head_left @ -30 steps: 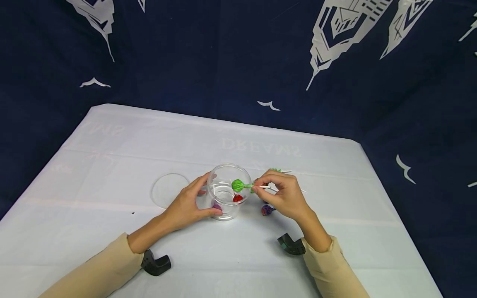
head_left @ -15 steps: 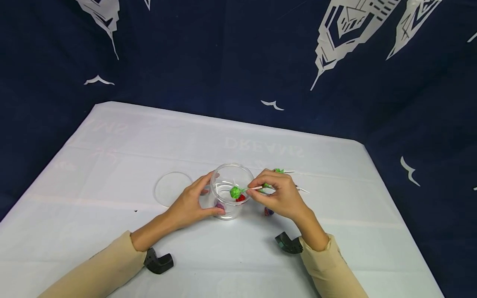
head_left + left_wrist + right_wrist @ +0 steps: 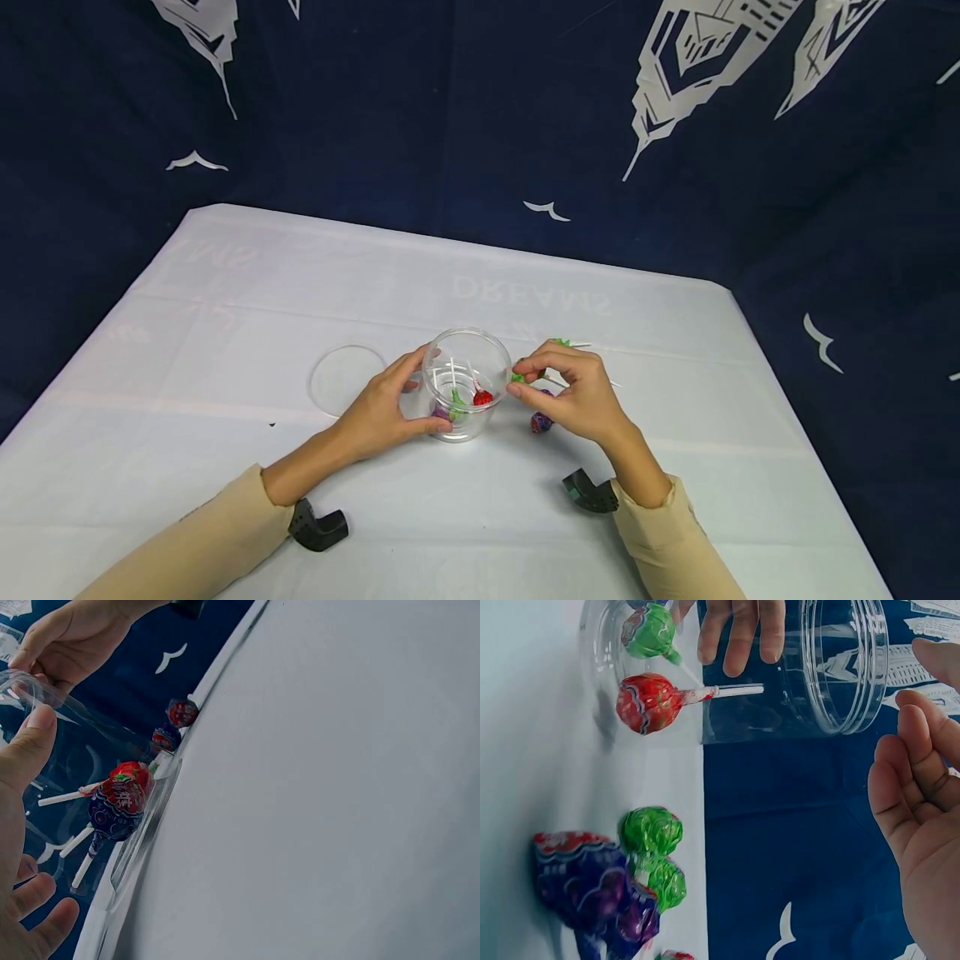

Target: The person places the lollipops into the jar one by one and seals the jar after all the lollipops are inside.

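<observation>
A clear plastic jar [image 3: 480, 427] stands on the white table, and my left hand [image 3: 378, 417] grips its side between thumb and fingers. Inside lie a red lollipop [image 3: 649, 703], a green lollipop [image 3: 649, 631] and a purple-blue lollipop [image 3: 115, 814], sticks pointing toward the mouth. Just right of the jar's rim is my right hand [image 3: 570, 396], holding nothing, its fingers loosely bent. Beside the jar, partly covered by that hand in the head view, more lollipops lie on the table: green ones [image 3: 652, 831] and purple ones [image 3: 585, 881].
A clear round lid or ring [image 3: 310, 385] lies flat left of the jar, behind the left hand. The white cloth-covered table [image 3: 480, 533] ends at a dark blue printed backdrop [image 3: 375, 125]. A tiny dark speck [image 3: 272, 425] is on the cloth.
My right hand lowered the green lollipop into the jar and let it go, then drew back slightly to the right. My left hand kept its hold on the jar.
</observation>
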`<state>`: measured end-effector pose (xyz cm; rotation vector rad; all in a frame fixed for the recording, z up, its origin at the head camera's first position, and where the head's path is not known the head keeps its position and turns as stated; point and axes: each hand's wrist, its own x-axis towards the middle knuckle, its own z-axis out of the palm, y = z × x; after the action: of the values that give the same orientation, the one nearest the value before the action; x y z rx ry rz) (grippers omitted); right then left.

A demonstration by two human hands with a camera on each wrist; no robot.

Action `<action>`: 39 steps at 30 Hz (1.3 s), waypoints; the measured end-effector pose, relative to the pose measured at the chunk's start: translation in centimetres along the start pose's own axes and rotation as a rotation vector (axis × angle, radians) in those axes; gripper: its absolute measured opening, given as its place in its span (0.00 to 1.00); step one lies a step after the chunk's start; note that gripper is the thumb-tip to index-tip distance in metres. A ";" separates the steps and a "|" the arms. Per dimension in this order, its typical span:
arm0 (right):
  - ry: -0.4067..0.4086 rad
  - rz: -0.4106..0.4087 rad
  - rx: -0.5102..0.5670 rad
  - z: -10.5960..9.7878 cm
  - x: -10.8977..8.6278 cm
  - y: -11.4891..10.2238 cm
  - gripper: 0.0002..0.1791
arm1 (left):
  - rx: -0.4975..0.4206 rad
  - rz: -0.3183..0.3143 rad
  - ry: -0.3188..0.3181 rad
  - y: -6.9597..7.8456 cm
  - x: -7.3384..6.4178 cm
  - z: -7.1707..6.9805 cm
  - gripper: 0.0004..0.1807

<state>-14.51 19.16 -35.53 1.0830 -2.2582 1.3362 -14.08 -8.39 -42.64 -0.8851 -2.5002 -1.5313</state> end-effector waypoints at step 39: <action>-0.059 0.267 -0.011 -4.6 -6.6 2.7 0.13 | -0.004 -0.040 -0.012 0.2 -0.1 -0.1 0.55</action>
<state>-12.62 26.79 -38.69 0.8493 -2.5215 1.4038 -13.89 -8.41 -42.50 -0.8526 -2.5389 -1.5479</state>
